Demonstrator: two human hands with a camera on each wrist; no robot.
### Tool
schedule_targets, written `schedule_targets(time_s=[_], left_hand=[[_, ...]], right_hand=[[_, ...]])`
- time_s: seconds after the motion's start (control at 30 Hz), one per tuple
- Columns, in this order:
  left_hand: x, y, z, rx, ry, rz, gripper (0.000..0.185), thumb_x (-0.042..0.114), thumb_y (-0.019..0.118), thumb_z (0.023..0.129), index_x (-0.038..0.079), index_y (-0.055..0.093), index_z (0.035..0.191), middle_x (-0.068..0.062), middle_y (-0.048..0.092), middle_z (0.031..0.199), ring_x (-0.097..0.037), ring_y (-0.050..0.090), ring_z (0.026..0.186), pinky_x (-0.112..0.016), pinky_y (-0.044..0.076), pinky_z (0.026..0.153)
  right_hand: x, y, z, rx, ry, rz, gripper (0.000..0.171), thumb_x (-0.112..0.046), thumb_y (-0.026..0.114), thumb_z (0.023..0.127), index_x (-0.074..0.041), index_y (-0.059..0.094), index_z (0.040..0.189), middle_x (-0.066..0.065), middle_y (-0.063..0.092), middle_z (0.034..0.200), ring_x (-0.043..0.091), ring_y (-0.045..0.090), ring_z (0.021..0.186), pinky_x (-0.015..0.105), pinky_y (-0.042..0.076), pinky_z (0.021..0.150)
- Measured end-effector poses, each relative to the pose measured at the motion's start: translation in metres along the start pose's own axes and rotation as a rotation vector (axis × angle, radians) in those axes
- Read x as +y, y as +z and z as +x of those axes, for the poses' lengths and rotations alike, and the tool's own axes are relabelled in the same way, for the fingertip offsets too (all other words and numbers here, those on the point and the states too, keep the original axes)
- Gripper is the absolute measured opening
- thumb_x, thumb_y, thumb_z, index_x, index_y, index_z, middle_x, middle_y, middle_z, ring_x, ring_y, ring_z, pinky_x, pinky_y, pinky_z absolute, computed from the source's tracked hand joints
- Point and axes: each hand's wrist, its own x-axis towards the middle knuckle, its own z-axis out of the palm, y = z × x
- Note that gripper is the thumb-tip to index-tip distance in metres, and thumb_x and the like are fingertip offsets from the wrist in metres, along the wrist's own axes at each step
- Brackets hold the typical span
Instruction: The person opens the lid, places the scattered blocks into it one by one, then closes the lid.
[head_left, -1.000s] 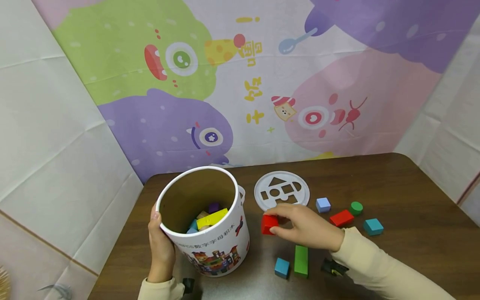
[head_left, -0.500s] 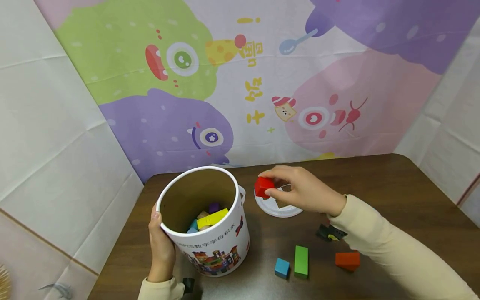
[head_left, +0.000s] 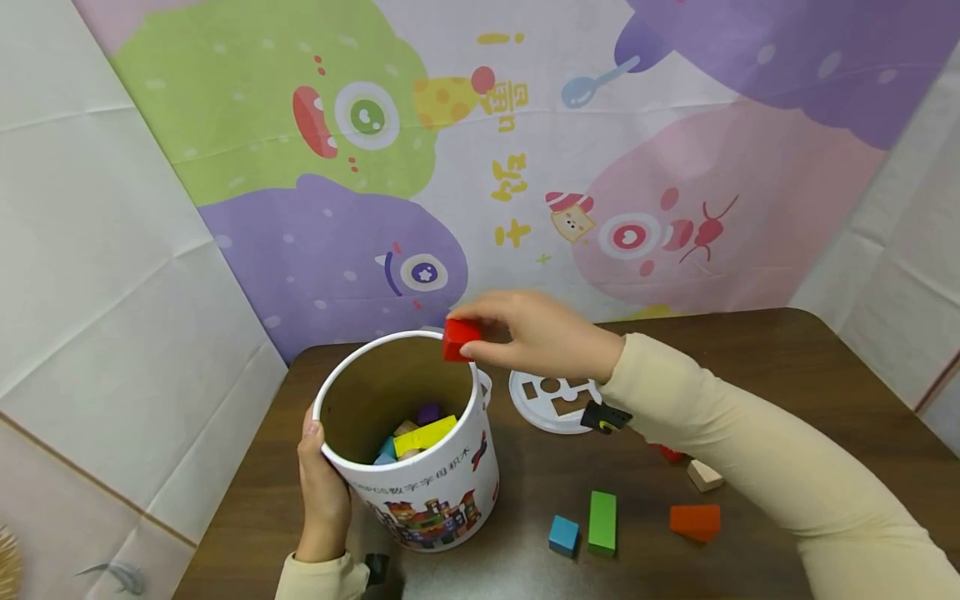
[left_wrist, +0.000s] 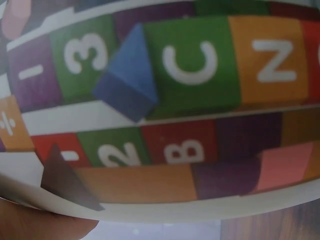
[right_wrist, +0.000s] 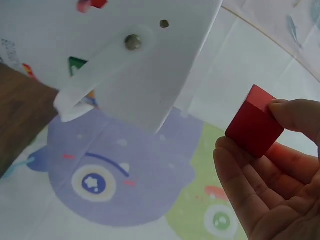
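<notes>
A white bucket [head_left: 450, 492] printed with toy blocks stands tilted on the table, a yellow block [head_left: 425, 434] and several others lying inside. My left hand [head_left: 322, 492] grips its left side, thumb over the rim. In the head view my right hand [head_left: 536, 333] pinches a red block [head_left: 459, 340] at the bucket's right rim. The right wrist view shows the same red block [right_wrist: 255, 122] between thumb and fingertips, with the bucket's white handle [right_wrist: 95, 75] beyond. Printed letters on the bucket wall [left_wrist: 175, 120] fill the left wrist view.
A white lid [head_left: 536, 417] with shaped cutouts lies right of the bucket. A blue block [head_left: 564, 535], a green block [head_left: 602, 522], an orange-red block [head_left: 695, 522] and a plain wooden block [head_left: 705, 475] lie on the table. The right sleeve [head_left: 720, 433] covers part of the table.
My right hand has lifted the red block from the table and carried it up and left, past the lid, to the bucket's rim. My left hand stays on the bucket.
</notes>
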Motion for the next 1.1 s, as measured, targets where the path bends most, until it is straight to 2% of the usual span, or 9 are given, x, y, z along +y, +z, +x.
schedule_targets(time_s=[0.23,0.4,0.53,0.7,0.83,1.1], left_hand=[[-0.001,0.0,0.0,0.005,-0.01,0.007,0.054,0.035,0.02,0.101,0.009,0.042,0.144,-0.005,0.051,0.132,-0.021,0.048,0.121,-0.033,0.039,0.1],[-0.001,0.001,0.0,0.008,-0.021,0.009,0.055,0.036,0.02,0.101,0.01,0.041,0.145,-0.005,0.05,0.132,-0.021,0.047,0.122,-0.033,0.039,0.1],[0.0,0.0,0.0,0.013,-0.03,0.014,0.054,0.035,0.021,0.1,0.009,0.042,0.143,-0.004,0.051,0.13,-0.02,0.048,0.12,-0.032,0.04,0.099],[0.0,0.0,-0.001,0.015,-0.027,0.021,0.054,0.036,0.021,0.1,0.009,0.043,0.142,-0.005,0.052,0.129,-0.02,0.049,0.119,-0.032,0.041,0.098],[0.0,0.0,0.0,0.013,-0.024,0.019,0.054,0.035,0.021,0.1,0.008,0.044,0.141,-0.005,0.052,0.129,-0.02,0.049,0.119,-0.031,0.042,0.098],[0.0,0.0,-0.001,0.018,-0.036,0.032,0.054,0.036,0.02,0.101,0.01,0.042,0.143,-0.004,0.05,0.131,-0.02,0.048,0.12,-0.031,0.041,0.099]], right_hand=[[-0.01,0.017,0.034,-0.084,-0.019,-0.012,0.033,-0.021,0.066,0.092,-0.01,0.066,0.123,0.003,0.07,0.112,0.014,0.065,0.091,0.029,0.054,0.085],[-0.013,0.039,0.054,-0.202,-0.032,-0.057,0.03,-0.024,0.063,0.094,-0.01,0.067,0.121,0.001,0.069,0.104,0.014,0.062,0.088,0.023,0.049,0.082],[-0.015,0.054,0.065,-0.28,-0.008,-0.099,0.029,-0.026,0.061,0.095,-0.012,0.067,0.119,-0.001,0.068,0.103,0.013,0.059,0.089,0.024,0.047,0.083],[-0.017,0.067,0.073,-0.344,0.04,-0.121,0.033,-0.026,0.061,0.095,-0.012,0.065,0.124,-0.001,0.068,0.108,0.011,0.059,0.09,0.023,0.048,0.084],[-0.016,0.073,0.073,-0.38,0.034,-0.155,0.035,-0.028,0.061,0.095,-0.011,0.065,0.126,0.0,0.069,0.11,0.012,0.059,0.091,0.023,0.048,0.086],[-0.017,0.078,0.071,-0.385,0.025,-0.171,0.035,-0.029,0.062,0.094,-0.011,0.066,0.124,0.0,0.069,0.109,0.012,0.058,0.091,0.023,0.048,0.086]])
